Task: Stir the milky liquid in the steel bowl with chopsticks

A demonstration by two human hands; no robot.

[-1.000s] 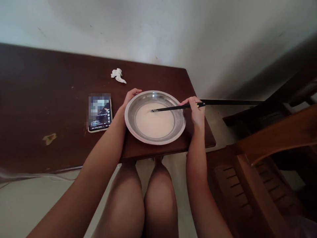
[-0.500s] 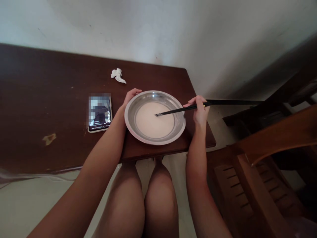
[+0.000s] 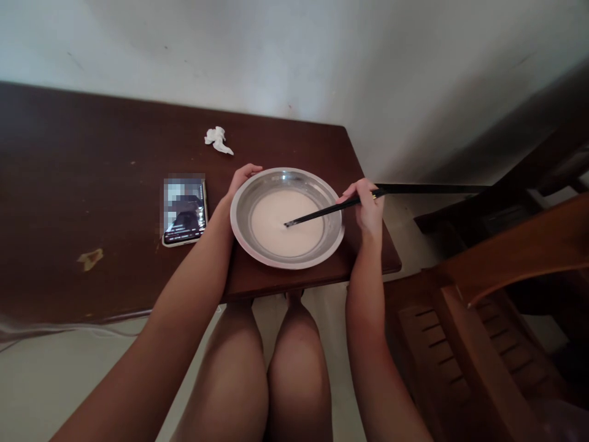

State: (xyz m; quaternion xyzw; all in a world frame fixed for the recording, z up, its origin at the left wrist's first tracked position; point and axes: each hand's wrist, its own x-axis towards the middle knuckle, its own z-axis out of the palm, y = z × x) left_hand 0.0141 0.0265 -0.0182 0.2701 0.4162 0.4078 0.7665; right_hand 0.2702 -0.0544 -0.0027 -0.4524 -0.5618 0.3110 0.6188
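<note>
A wide metal bowl [image 3: 242, 236] rests on the dark wooden table near its front right corner. Pale, creamy liquid [image 3: 285, 239] lies in the bottom of it. My left hand [image 3: 242, 178] holds the bowl's left side, fingers along the outside of the rim and partly hidden by it. In my right hand [image 3: 367, 199] is a pair of black chopsticks [image 3: 322, 212], gripped near the thick end over the right rim. They slant down to the left, and their whitened tips meet the liquid around its middle.
Left of the bowl lies a phone [image 3: 185, 212] with its screen lit. A crumpled white tissue [image 3: 218, 140] sits farther back on the table [image 3: 92, 159]. The wall [image 3: 276, 61] rises behind. A wooden chair [image 3: 460, 331] stands to the right, and a cable [image 3: 101, 330] runs along the left front edge.
The chopstick tips have shifted slightly left and toward me in the liquid. My right hand has moved a little left with them. My left hand keeps its hold on the bowl.
</note>
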